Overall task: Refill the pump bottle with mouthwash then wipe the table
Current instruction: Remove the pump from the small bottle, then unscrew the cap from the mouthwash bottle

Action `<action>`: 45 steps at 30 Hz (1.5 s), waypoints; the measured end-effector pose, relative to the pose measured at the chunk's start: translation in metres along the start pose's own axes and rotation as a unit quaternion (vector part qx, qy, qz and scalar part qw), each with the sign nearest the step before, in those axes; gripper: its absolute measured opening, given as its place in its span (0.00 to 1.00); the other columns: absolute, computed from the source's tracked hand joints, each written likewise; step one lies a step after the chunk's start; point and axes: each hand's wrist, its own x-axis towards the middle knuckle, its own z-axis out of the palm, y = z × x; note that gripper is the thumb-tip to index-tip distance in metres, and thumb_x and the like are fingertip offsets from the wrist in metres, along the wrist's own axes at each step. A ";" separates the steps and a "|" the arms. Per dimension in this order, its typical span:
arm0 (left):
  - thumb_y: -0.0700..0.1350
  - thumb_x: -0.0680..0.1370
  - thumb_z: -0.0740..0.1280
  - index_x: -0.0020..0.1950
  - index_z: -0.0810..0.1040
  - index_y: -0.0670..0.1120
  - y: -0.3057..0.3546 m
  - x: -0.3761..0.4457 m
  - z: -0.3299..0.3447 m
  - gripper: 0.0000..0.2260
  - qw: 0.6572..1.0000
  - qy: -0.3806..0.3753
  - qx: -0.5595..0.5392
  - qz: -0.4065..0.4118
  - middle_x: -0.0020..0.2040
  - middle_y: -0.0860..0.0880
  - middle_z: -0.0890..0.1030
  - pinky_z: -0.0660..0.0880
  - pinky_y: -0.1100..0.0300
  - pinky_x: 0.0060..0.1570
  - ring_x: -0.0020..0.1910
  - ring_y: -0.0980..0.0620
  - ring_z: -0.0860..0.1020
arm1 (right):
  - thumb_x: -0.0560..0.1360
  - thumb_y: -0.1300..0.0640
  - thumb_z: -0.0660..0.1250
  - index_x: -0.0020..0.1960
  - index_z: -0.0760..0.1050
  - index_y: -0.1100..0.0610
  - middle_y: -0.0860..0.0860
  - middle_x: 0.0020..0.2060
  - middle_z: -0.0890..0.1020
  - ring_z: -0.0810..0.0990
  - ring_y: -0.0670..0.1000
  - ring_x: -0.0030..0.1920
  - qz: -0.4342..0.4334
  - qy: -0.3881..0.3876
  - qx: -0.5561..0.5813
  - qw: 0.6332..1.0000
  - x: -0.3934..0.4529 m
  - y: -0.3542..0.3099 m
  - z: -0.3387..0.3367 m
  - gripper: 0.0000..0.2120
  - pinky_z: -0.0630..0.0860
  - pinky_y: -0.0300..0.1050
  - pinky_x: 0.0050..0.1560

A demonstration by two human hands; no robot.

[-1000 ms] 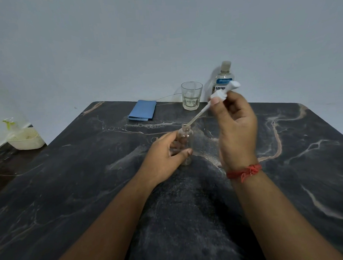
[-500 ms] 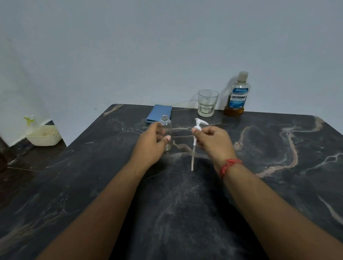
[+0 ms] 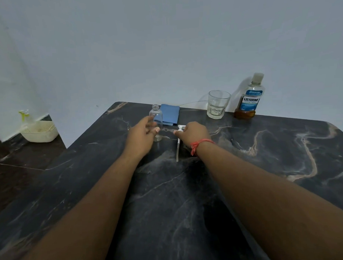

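Gripping bottle (image 3: 156, 118), pump (image 3: 179, 138)

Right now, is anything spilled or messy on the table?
No spill shows. The one odd thing is the white pump, out of its bottle and lying on the dark table under the right hand. The small clear bottle stands upright and open-topped in the left hand, seemingly empty.
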 end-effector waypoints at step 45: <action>0.66 0.80 0.45 0.79 0.58 0.49 0.097 -0.096 0.101 0.32 0.899 -0.105 0.372 0.207 0.79 0.45 0.62 0.47 0.43 0.78 0.79 0.46 0.56 | 0.77 0.40 0.63 0.62 0.71 0.57 0.55 0.59 0.76 0.74 0.56 0.60 0.042 0.166 -0.060 0.983 -0.107 0.141 -0.108 0.23 0.75 0.55 0.61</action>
